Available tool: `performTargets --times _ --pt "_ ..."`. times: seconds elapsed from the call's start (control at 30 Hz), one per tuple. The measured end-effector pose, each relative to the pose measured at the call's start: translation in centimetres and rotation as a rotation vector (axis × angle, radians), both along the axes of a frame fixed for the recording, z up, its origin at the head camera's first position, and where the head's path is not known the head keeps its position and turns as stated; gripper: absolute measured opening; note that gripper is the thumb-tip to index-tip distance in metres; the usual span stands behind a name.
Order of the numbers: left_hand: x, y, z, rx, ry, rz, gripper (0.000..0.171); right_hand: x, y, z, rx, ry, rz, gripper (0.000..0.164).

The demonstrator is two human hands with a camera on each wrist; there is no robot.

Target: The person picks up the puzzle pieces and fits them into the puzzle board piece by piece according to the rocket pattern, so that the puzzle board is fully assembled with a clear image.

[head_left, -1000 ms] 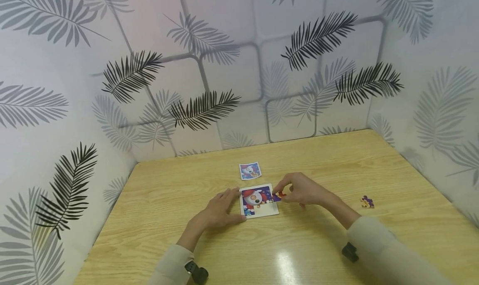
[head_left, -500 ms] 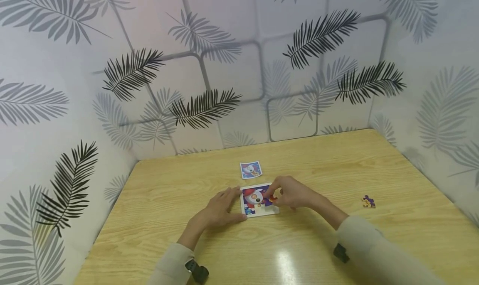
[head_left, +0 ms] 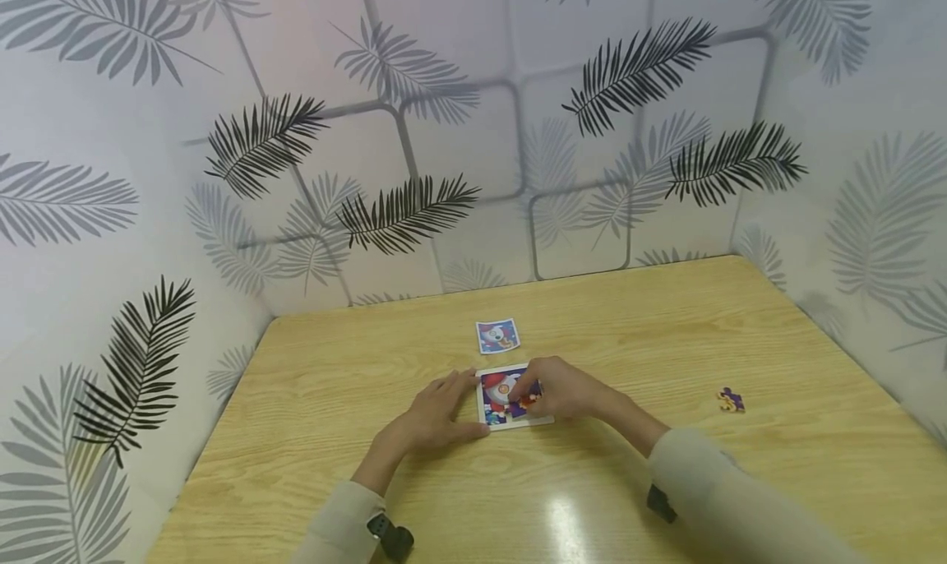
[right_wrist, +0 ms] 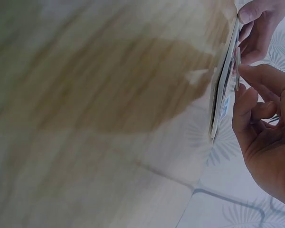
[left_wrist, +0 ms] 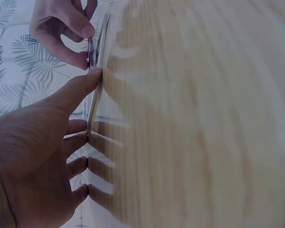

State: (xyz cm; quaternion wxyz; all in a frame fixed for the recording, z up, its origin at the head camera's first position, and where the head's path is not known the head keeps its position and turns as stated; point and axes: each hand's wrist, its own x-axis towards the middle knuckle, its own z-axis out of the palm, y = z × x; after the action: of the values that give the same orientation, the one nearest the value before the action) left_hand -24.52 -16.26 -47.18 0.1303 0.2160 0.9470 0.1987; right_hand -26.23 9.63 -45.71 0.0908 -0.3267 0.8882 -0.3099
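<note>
A white-framed puzzle board (head_left: 533, 422) lies flat on the table, partly filled with a cartoon picture in red, white and purple. My left hand (head_left: 432, 416) steadies its left side, thumb at the near corner and index finger at the far one, the fingers spread. In the left wrist view the thumb rests on the board's edge. My right hand (head_left: 565, 387) pinches a thin puzzle piece (right_wrist: 238, 76) between thumb and fingers, close over the right part of the board. From the head view the right hand's fingers hide much of that piece and part of the picture.
Behind the board lies a small printed picture card (head_left: 498, 336). Farther right, a loose puzzle piece or small cluster in purple and orange (head_left: 731, 399) rests on the wooden table (head_left: 636, 482). A leaf-patterned wall stands behind and at both sides.
My right hand has moved left with the puzzle piece, from the board's right edge to over its lower right part. The left hand has stayed at the board's left side.
</note>
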Motion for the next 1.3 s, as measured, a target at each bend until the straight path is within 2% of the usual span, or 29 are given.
performTargets --times 0.2,0.6,0.9,1.13,1.3 --pt "0.0 0.0 0.0 -0.003 0.001 -0.008 0.084 0.0 -0.5 -0.2 0.009 0.038 0.037 0.026" --pt "-0.2 0.0 -0.1 0.007 0.001 -0.014 0.084 -0.1 -1.1 -0.6 0.027 0.029 0.037 0.025" --pt "-0.2 0.0 0.2 -0.007 -0.004 -0.016 0.084 0.4 -1.5 -0.5 0.035 0.015 -0.017 0.025" --pt "-0.1 0.0 0.1 -0.003 -0.005 -0.005 0.084 0.6 -2.1 -0.4 0.043 -0.057 -0.072 0.020" --pt "-0.1 0.0 0.1 0.002 -0.008 -0.002 0.084 0.6 -2.1 -0.6 0.043 -0.070 -0.091 0.020"
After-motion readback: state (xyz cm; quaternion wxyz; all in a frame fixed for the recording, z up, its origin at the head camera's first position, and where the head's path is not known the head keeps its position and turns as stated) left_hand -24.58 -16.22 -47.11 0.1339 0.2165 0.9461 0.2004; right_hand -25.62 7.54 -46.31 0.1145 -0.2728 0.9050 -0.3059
